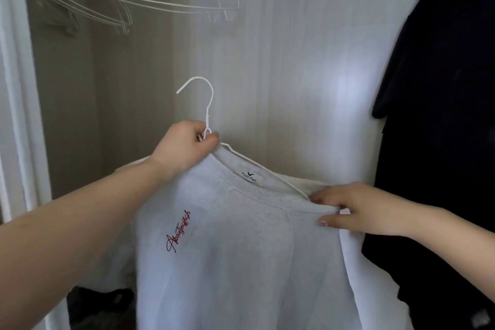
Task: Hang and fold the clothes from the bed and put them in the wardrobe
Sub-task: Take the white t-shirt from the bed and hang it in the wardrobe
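**Sweatshirt on hanger, held in front of the open wardrobe**

The left hand (187, 142) grips the neck of a white wire hanger (206, 110), fingers curled tight around the wire just below the hook. The hook points up and left, free of any rail.

A light grey sweatshirt (241, 249) hangs on this hanger, front toward the person. It has red script on the chest and a label inside the collar. One wire arm of the hanger runs down to the right and enters the collar.

The right hand (359, 209) pinches the sweatshirt's shoulder fabric at the collar edge, thumb below, fingers above, closed on the cloth.

Behind the sweatshirt stands the wardrobe (267, 61), with its pale back panel in view. Empty hangers (128, 0) hang at the upper left. A dark garment (442, 115) hangs at the right, just beside the right hand. Dark items (101, 305) lie low at the wardrobe's left; what they are cannot be told.
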`<state>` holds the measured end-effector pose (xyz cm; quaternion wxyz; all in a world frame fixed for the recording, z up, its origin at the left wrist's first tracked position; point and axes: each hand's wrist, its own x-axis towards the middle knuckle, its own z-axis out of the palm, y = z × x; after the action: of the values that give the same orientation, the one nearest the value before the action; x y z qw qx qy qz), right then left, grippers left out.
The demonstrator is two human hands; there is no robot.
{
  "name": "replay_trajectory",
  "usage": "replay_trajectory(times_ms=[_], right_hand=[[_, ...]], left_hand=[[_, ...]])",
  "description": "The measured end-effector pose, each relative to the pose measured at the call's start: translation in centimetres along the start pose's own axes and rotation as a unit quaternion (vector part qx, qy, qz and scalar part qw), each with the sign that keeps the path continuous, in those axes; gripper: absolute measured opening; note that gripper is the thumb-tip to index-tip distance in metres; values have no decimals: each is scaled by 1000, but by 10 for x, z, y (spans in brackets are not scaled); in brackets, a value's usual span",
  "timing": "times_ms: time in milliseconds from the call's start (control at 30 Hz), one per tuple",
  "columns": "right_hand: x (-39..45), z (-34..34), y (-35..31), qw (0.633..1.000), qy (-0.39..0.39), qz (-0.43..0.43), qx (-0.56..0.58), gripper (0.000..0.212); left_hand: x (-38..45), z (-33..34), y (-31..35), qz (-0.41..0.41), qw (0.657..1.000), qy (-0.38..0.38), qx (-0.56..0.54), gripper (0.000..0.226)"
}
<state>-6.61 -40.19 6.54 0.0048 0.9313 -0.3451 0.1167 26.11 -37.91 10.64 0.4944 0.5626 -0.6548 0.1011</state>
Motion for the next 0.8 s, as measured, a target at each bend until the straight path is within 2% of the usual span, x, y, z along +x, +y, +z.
replay_trajectory(times_ms=[100, 267, 367, 433, 600, 800], right_hand=[[0, -13, -2, 999, 35, 2, -12, 37], [14, -20, -13, 998, 43, -6, -38, 18], [16, -22, -18, 996, 73, -6, -53, 31], [11, -25, -16, 994, 105, -5, -42, 25], [-5, -34, 0, 985, 160, 2, -63, 24], [-17, -37, 7, 992, 96, 26, -77, 25]], left_hand=[[-3, 13, 11, 29, 999, -31, -7, 47], [-4, 36, 42, 68, 994, -83, -34, 39], [-3, 38, 53, 81, 990, -100, -60, 32], [-3, 36, 51, 83, 989, -95, -72, 33], [-2, 27, 30, 63, 994, -75, -52, 28], [-3, 31, 17, -29, 998, -56, 6, 48]])
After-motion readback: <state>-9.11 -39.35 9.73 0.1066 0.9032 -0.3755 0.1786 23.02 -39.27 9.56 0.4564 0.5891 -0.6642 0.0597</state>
